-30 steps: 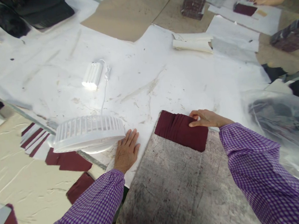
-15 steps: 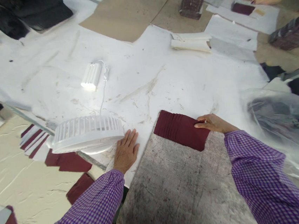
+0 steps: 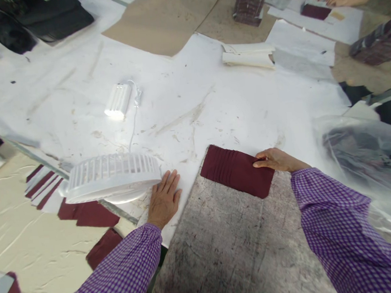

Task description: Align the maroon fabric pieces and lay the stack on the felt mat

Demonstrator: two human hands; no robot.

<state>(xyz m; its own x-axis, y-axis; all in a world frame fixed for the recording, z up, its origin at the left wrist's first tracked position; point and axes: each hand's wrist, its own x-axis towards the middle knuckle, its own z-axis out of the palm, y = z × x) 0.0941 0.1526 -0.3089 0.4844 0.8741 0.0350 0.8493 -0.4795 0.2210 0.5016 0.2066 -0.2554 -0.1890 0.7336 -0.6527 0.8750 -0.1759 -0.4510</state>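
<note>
My right hand (image 3: 275, 160) pinches the maroon pleated piece (image 3: 235, 170); my left hand (image 3: 163, 200) lies flat, open on the counter (image 3: 191, 101). The plastic bag (image 3: 373, 161) blurs its contents.

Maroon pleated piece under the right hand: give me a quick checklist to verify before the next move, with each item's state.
1. Right hand on the maroon pleated piece, at its right edge: ok.
2. Piece lies flat on the grey stone slab: ok.
3. Right grip closed on the piece: cannot tell, fingers rest on top.
4. Left hand flat on the white paper, holding nothing: ok.
5. White fan apart from the piece: ok.
</note>
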